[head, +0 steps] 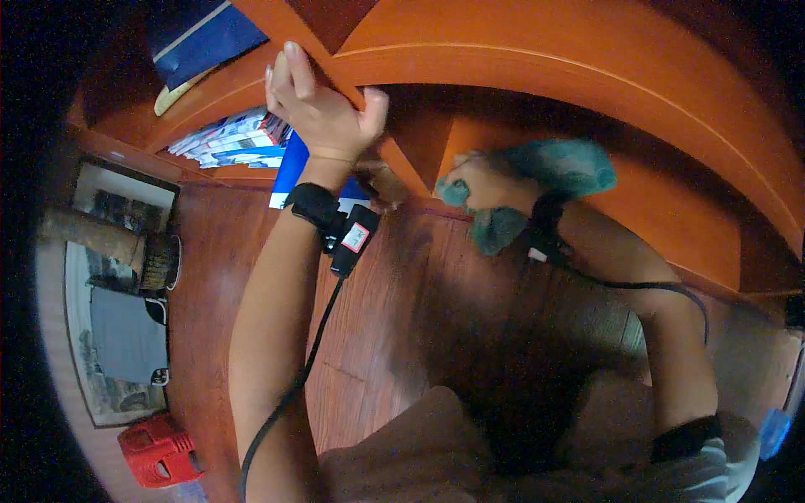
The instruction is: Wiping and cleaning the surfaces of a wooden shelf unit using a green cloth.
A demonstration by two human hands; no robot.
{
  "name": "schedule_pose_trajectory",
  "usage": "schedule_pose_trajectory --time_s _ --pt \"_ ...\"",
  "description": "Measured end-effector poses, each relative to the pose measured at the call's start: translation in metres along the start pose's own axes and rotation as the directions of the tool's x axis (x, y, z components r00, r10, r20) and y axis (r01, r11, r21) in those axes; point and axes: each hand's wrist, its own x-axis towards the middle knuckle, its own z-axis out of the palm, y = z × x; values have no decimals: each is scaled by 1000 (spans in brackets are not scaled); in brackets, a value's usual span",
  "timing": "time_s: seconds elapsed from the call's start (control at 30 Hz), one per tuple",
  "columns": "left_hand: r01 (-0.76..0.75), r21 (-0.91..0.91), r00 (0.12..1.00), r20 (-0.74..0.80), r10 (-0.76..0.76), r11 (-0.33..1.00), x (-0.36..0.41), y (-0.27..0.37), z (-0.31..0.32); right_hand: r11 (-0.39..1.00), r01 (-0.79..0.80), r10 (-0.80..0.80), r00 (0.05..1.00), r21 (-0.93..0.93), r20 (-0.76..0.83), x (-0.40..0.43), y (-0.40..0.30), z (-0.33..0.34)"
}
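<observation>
My left hand (pixel 321 116) rests with spread fingers on the upright divider (pixel 343 82) of an orange-brown wooden shelf unit. It holds no loose thing. Inside the low compartment to the right, my right hand (pixel 494 182) grips a green cloth (pixel 556 166). Part of the cloth hangs below the hand, against the lower shelf board (pixel 666 220). Both hand and cloth look blurred. Each wrist wears a black strap with a small device, and the left device (pixel 355 239) trails a black cable.
Left of the divider stand stacked magazines (pixel 233 138) and a blue-and-white item (pixel 292 166). A dark blue item (pixel 210 47) lies on the upper shelf. Along the left wall are a framed picture (pixel 72 314), a grey folder-like object (pixel 129 333) and a red plastic object (pixel 160 449) on the wooden floor (pixel 207 270).
</observation>
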Motion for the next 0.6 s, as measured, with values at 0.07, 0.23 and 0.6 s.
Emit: schedule_pose_trajectory --time_s 0.07,0.23,0.6 --pt "-11 8 1000 19 11 1000 -6 -6 -6 964 -234 221 969 129 111 15 -4 11" --pt "22 -6 1000 -11 -22 1000 2 4 2 1000 -13 12 999 9 36 -5 -14 -1" --pt "6 -45 1000 -18 -7 999 1 2 0 786 118 373 693 607 -618 -6 -47 2"
